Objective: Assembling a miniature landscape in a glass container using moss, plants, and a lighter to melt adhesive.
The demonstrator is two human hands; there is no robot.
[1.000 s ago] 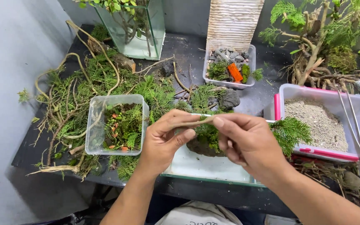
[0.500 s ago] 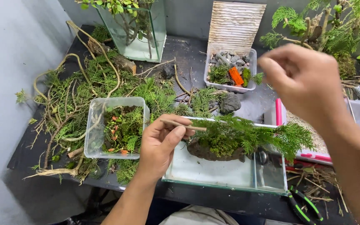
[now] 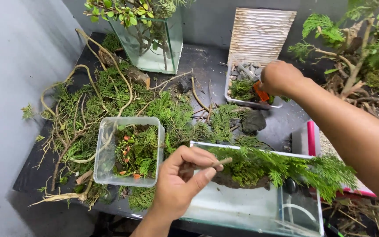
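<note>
While the left hand (image 3: 178,180) pinches a thin brown twig (image 3: 216,163) between thumb and fingers, its grip clamped on the stem, the twig's tip hangs over the near rim of a shallow glass tank (image 3: 251,210) holding a mossy branch (image 3: 264,169). Just left of that grip sits a clear plastic tub (image 3: 106,169) of greenery. Well beyond it, the right hand (image 3: 279,77) reaches into a small tray of stones (image 3: 242,83); its grip faces away, so I cannot tell its state. Cuttings cover the dark table (image 3: 207,61).
</note>
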